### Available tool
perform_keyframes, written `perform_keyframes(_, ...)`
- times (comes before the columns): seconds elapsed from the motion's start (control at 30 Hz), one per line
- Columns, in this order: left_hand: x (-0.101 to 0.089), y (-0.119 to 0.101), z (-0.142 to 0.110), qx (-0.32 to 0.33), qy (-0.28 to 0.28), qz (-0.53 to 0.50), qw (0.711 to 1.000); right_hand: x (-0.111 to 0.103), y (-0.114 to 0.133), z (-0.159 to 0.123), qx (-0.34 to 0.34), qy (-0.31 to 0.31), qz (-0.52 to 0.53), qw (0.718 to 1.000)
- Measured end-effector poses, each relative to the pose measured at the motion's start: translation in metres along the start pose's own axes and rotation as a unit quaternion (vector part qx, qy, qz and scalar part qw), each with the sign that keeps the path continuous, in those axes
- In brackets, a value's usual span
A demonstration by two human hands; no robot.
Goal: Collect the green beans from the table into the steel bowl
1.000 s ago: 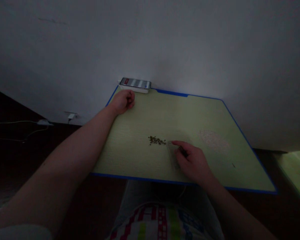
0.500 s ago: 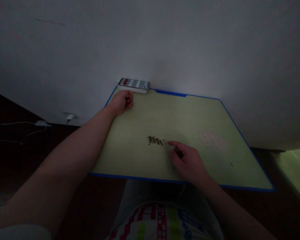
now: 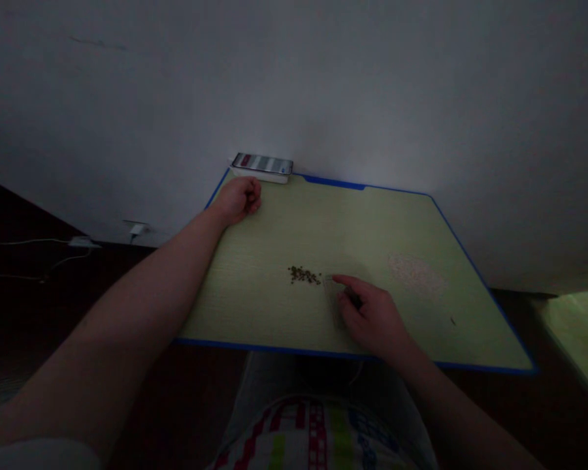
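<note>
My left hand (image 3: 240, 199) rests on the far left of the table in a loose fist, with nothing visible in its curled fingers. Nearer the front, my right hand (image 3: 370, 310) grips a clear, see-through plastic piece (image 3: 330, 303) by its right side; its exact kind is hard to make out in the dim light. Just left of that piece lies a small scatter of brown seeds or beans (image 3: 304, 275). Beyond the right hand, to its right, a flat patch of pale rice-like grains (image 3: 417, 274) is spread out.
The pale table (image 3: 274, 320) has a blue edge and stands against a white wall (image 3: 372, 85). A phone (image 3: 263, 163) lies on a white box (image 3: 269, 176) at the back left. One dark sliver (image 3: 453, 321) lies at the right. A plug (image 3: 137, 229) and cables are left.
My right hand, with the clear plastic piece, has shifted slightly to the right, leaving a small gap to the brown seeds. The left hand has stayed put.
</note>
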State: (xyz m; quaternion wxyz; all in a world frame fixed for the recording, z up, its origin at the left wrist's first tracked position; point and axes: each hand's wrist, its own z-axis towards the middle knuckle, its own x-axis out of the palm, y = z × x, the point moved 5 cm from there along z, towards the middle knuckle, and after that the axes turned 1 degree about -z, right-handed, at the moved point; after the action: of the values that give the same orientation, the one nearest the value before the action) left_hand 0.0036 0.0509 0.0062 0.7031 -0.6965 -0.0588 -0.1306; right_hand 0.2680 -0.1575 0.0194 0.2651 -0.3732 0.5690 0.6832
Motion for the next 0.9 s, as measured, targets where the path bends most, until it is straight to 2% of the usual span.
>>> perform_keyframes(0.27, 0.002, -0.003, -0.003, -0.009, -0.011, -0.006, 1.000, 0.007, 0.013, 0.008, -0.033, 0.024, -0.022, 0.999)
perform_keyframes(0.4, 0.002, -0.003, -0.004, -0.017, -0.018, -0.012, 1.000, 0.008, 0.015, 0.011, -0.026, 0.019, -0.025, 0.999)
perform_keyframes(0.9, 0.000, -0.001, -0.001, -0.002, -0.006, -0.010, 1.000, -0.014, -0.016, -0.012, 0.011, -0.035, -0.025, 0.999)
